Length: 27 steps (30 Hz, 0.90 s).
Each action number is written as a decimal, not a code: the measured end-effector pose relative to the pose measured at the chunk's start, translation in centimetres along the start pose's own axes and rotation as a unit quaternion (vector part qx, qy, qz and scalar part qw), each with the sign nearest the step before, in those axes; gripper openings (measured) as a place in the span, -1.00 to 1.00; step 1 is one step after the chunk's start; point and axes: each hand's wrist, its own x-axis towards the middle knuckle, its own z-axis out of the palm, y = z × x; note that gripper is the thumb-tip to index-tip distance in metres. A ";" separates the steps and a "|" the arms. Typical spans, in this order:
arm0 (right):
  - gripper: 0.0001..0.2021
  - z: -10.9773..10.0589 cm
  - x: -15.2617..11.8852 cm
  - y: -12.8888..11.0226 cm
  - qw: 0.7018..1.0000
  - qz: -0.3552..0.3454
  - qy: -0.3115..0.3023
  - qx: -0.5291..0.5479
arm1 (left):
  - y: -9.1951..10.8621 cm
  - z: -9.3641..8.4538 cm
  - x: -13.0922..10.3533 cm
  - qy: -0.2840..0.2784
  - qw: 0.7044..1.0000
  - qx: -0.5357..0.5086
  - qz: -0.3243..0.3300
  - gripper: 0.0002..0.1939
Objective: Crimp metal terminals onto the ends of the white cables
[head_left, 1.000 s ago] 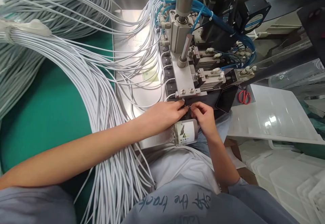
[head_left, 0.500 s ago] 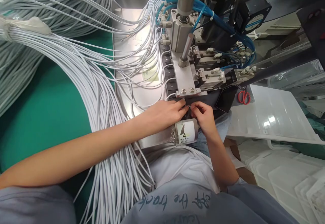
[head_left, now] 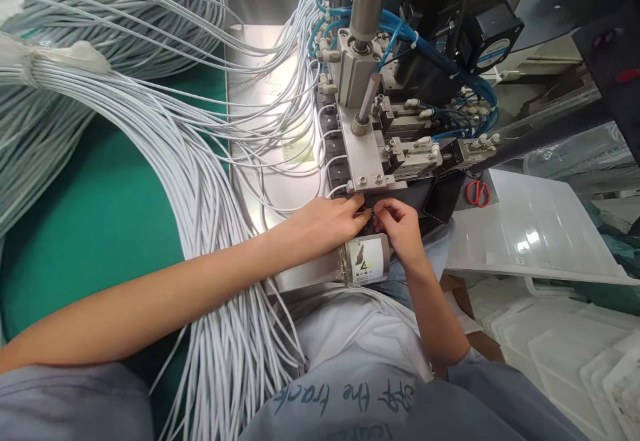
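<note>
1. The small piece (head_left: 373, 211) sits between the two hands, just beyond the labelled cover (head_left: 369, 260) and before the press. It shows as a slim sliver, mostly hidden by fingers; its exact shape and material are too small to tell.
2. The right hand (head_left: 401, 228) has thumb and forefinger pinched nearly together, apparently on that piece, with the other fingers curled.
3. The left hand (head_left: 333, 222) lies palm down, fingers bent and reaching to the same spot; whether they grip anything I cannot tell.
4. The step in hand looks like fine fingertip positioning of the piece beside the black blocks (head_left: 336, 174). The next move seems to call for a steady pinch and small adjustments, clear of the metal clamp plate (head_left: 361, 151).
5. White cables (head_left: 205, 194) sweep from the left, some ending at the blocks, over a metal tray (head_left: 253, 33) and the green worktop (head_left: 135, 208).
6. Farther right lie red scissors (head_left: 479, 193); blue tubes (head_left: 440, 48) loop above.
</note>
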 end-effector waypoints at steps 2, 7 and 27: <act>-0.79 -0.1 0.1 0.2 1.000 0.004 -0.024 0.007 | 0.0 0.1 -0.1 0.011 1.000 0.003 -0.004 -0.67; -0.66 -0.1 0.3 0.8 0.997 -0.028 -0.073 -0.016 | 0.3 0.0 -0.6 0.057 0.998 0.022 -0.013 -0.81; -0.85 7.1 -13.0 2.2 0.923 -0.029 -0.314 -0.221 | 1.8 -1.8 -1.1 0.007 0.992 -0.028 -0.127 -0.70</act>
